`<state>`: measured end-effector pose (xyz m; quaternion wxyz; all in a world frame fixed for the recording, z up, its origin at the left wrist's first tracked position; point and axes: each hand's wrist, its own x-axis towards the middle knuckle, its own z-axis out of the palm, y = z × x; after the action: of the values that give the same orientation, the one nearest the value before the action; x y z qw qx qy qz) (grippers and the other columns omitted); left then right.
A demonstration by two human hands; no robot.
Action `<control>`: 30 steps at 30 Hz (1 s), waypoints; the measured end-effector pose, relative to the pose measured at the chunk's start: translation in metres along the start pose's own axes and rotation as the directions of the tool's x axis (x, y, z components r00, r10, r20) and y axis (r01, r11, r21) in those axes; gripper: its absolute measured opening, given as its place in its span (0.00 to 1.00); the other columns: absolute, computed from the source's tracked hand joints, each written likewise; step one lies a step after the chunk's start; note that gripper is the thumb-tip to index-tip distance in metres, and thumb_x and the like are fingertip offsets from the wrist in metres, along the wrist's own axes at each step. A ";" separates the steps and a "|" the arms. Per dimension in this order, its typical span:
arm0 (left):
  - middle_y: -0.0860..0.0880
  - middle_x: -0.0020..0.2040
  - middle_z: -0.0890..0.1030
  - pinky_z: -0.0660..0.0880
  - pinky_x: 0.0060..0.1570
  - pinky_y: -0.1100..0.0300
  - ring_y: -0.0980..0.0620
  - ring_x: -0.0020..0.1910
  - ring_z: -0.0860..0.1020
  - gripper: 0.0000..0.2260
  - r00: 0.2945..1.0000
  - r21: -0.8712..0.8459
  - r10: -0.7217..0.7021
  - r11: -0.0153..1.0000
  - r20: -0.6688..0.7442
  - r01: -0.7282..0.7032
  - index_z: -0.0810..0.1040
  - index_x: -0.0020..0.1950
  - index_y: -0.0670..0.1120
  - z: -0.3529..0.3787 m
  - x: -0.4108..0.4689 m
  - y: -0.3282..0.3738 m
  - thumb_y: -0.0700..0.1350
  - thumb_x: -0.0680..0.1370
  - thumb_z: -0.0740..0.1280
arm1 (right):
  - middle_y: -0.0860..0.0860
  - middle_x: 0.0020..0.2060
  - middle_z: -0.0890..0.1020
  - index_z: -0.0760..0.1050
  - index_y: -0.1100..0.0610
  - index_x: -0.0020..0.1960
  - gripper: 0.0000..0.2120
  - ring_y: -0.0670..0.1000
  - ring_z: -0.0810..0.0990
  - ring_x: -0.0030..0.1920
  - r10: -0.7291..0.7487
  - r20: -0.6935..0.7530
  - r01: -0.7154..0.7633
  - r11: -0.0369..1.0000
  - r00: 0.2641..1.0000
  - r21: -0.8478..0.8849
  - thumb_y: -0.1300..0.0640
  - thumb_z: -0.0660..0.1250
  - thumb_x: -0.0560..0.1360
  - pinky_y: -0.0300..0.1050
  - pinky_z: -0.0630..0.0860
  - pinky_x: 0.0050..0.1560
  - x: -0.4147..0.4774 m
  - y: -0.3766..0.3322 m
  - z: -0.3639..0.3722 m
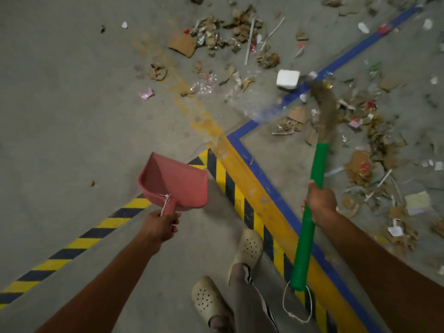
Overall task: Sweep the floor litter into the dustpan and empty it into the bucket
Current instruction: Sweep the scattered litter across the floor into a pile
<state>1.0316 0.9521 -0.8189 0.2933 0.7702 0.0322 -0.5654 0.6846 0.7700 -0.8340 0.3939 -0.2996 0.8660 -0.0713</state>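
My left hand [160, 225] grips the handle of a pink dustpan [176, 181], held above the floor with nothing in it. My right hand [320, 200] grips the green handle of a broom [310, 212]. Its brown bristles [324, 109] are blurred over the blue line, next to a white foam block [287, 79]. Litter of cardboard scraps, paper and plastic bits [230, 34] lies across the far floor, and more of it [370, 150] spreads on the right. No bucket is in view.
Yellow-black hazard tape [79, 239] runs across the concrete floor to a corner near the dustpan. A yellow line [240, 162] and a blue line [276, 195] run beside it. My feet in pale perforated clogs [248, 246] stand at the bottom centre.
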 end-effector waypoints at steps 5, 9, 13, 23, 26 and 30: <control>0.45 0.33 0.74 0.65 0.21 0.67 0.56 0.22 0.71 0.05 0.999 0.055 0.040 0.998 0.037 -0.042 0.75 0.44 0.41 0.049 -0.001 0.036 0.36 0.78 0.68 | 0.61 0.37 0.81 0.75 0.63 0.47 0.25 0.59 0.81 0.34 -0.031 -0.060 0.032 0.999 0.998 0.015 0.40 0.59 0.81 0.49 0.76 0.35 -0.004 0.017 -0.038; 0.46 0.30 0.71 0.63 0.21 0.67 0.57 0.20 0.69 0.09 0.997 0.098 0.055 0.993 0.058 -0.061 0.73 0.40 0.41 0.082 -0.002 0.049 0.35 0.79 0.68 | 0.58 0.35 0.80 0.71 0.56 0.43 0.20 0.61 0.81 0.35 -0.118 0.006 0.118 0.993 0.993 -0.010 0.39 0.59 0.81 0.58 0.81 0.38 -0.022 0.044 -0.049; 0.44 0.32 0.71 0.63 0.21 0.68 0.56 0.20 0.68 0.08 0.995 0.124 0.069 0.989 0.070 -0.077 0.73 0.40 0.41 0.102 0.007 0.053 0.35 0.78 0.68 | 0.54 0.34 0.80 0.70 0.50 0.42 0.15 0.58 0.80 0.35 -0.182 0.131 0.195 0.976 0.975 -0.100 0.42 0.60 0.82 0.57 0.80 0.39 -0.050 0.063 -0.047; 0.44 0.31 0.70 0.62 0.21 0.67 0.55 0.20 0.67 0.09 0.991 0.232 0.055 0.969 0.118 -0.082 0.71 0.40 0.42 0.093 0.045 0.047 0.33 0.78 0.67 | 0.56 0.28 0.74 0.72 0.61 0.41 0.18 0.53 0.72 0.23 0.127 0.418 -0.086 0.989 0.899 -0.117 0.48 0.64 0.82 0.42 0.69 0.26 -0.028 0.057 -0.003; 0.44 0.32 0.70 0.62 0.21 0.66 0.56 0.20 0.67 0.06 0.989 0.255 0.057 0.963 0.136 -0.091 0.72 0.44 0.40 0.082 0.053 0.053 0.34 0.78 0.68 | 0.58 0.26 0.76 0.74 0.63 0.37 0.21 0.55 0.74 0.25 0.145 0.306 -0.135 0.989 0.941 -0.054 0.48 0.65 0.81 0.47 0.73 0.31 -0.003 0.046 -0.002; 0.45 0.32 0.70 0.64 0.21 0.65 0.55 0.22 0.67 0.05 0.985 0.242 0.074 0.964 0.156 -0.111 0.74 0.45 0.41 0.063 0.057 0.071 0.35 0.79 0.68 | 0.59 0.26 0.74 0.72 0.64 0.37 0.21 0.53 0.72 0.22 0.217 0.162 -0.252 0.937 0.962 0.241 0.50 0.63 0.83 0.43 0.70 0.26 0.011 0.013 -0.013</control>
<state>1.0254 0.8464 -0.8524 0.2218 0.7583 -0.0966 -0.6053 0.6634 0.7723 -0.8371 0.4922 -0.1440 0.8506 -0.1161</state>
